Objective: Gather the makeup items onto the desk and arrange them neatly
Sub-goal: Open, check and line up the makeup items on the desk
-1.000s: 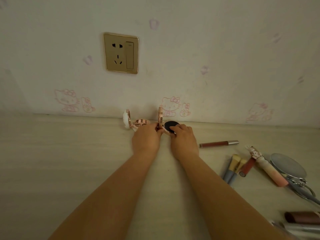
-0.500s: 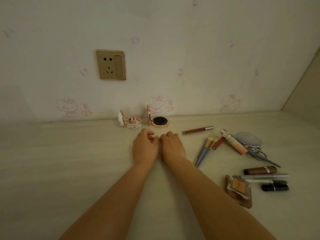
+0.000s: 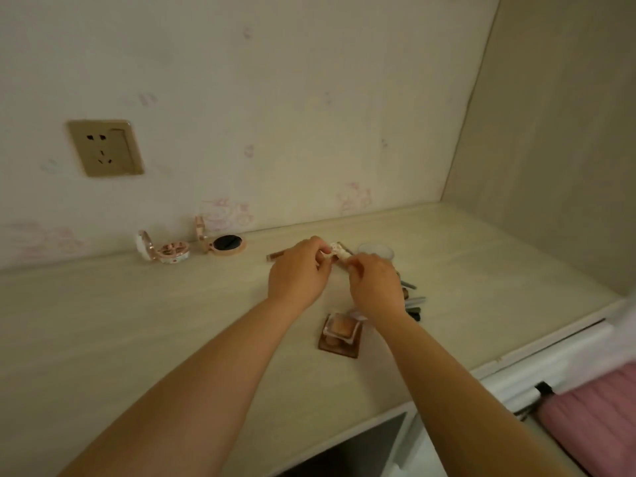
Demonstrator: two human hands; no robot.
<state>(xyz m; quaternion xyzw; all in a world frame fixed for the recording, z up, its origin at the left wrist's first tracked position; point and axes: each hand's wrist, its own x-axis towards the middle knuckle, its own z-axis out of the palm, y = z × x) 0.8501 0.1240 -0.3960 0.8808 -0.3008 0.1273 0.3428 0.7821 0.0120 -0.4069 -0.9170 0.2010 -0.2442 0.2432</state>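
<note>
Both my hands hold a small patterned pink-and-white makeup tube (image 3: 338, 251) above the desk (image 3: 137, 321). My left hand (image 3: 299, 271) pinches its far end and my right hand (image 3: 375, 287) grips its near end. Two open compacts stand by the wall: a white-and-rose one (image 3: 165, 251) and a round one with a black puff (image 3: 223, 243). A brown lip gloss tube (image 3: 273, 257) peeks out behind my left hand. A square blush palette (image 3: 340, 333) lies in front of my right hand. A round mirror (image 3: 377, 251) and several dark sticks (image 3: 413, 302) lie partly hidden behind my right hand.
A gold wall socket (image 3: 105, 148) is on the patterned wall at the left. A side panel (image 3: 550, 132) closes the desk at the right. The desk's front edge runs diagonally at lower right, with a dark opening (image 3: 361, 452) and pink fabric (image 3: 599, 411) below it.
Both hands left the round compact, drew back, then moved right and picked up the patterned tube. The view swung right and down.
</note>
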